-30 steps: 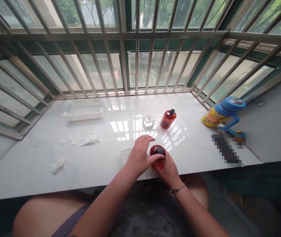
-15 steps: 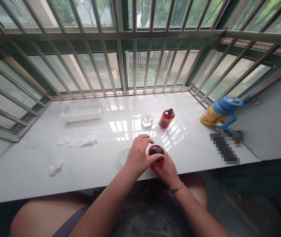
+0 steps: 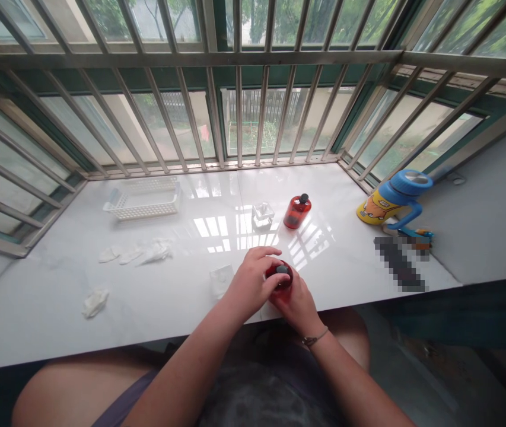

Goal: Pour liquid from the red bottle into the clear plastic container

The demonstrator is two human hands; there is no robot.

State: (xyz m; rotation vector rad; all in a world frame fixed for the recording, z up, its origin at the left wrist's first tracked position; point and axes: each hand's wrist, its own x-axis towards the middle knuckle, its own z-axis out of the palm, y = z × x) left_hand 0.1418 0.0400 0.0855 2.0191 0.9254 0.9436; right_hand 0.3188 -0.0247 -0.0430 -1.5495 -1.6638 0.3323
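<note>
A red see-through bottle [image 3: 285, 294] with a black cap [image 3: 282, 270] stands near the table's front edge. My right hand [image 3: 301, 305] wraps round its side from the right. Over the top curls my left hand [image 3: 255, 279], its thumb and forefinger closed about the black cap. Behind my hands is a second red bottle [image 3: 297, 212], also black-capped. A clear square glass piece [image 3: 263, 214] sits to the left of that bottle. Another clear square piece [image 3: 221, 280] lies beside my left wrist, partly covered by it.
A white plastic basket [image 3: 143, 204] stands at the back left. Crumpled white tissues [image 3: 157, 251] lie on the left of the white table [image 3: 146, 308]. At the right are a blue-and-yellow flask [image 3: 388, 198] and a blurred-out dark object [image 3: 399, 264]. Metal bars [image 3: 261, 115] line the window.
My left thumb and fingers have drawn in from apart onto the bottle's black cap. My right hand keeps its hold on the bottle. The view has shifted slightly.
</note>
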